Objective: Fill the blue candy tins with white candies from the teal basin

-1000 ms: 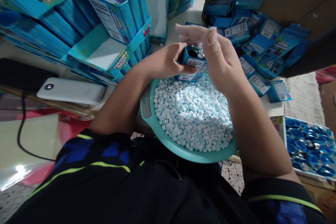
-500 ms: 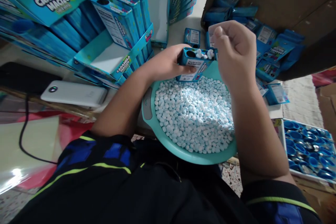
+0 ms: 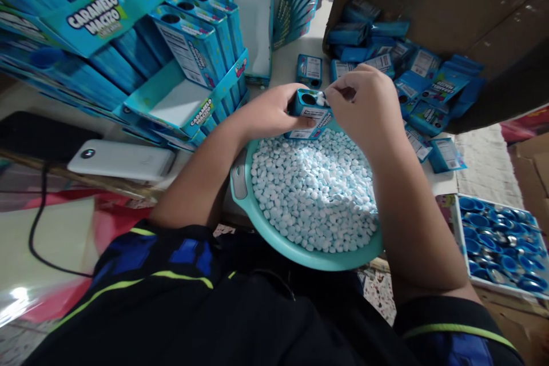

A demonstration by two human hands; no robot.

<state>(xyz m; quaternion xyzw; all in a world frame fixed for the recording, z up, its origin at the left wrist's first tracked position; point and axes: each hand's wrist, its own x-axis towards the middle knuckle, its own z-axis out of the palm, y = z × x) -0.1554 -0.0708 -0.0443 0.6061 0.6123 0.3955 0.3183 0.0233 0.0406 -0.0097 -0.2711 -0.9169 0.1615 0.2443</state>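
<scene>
My left hand is wrapped around a small blue candy box, held upright over the far rim of a turquoise basin. A round dark hole shows in the box's top, with a few white candies lying beside it. At the right end of that top is my right hand, its thumb and fingers pinched together. Whatever the pinch holds, if anything, is hidden. Below both hands, pale blue and white candies fill the basin.
Display trays of blue boxes stand at the left, above a white power bank. A cardboard carton with several blue boxes is at the back right. At the right sits a tray of blue-rimmed round pieces.
My right hand has come down and left to the box top, covering part of it. Fewer candies show there. My left hand still grips the box.
</scene>
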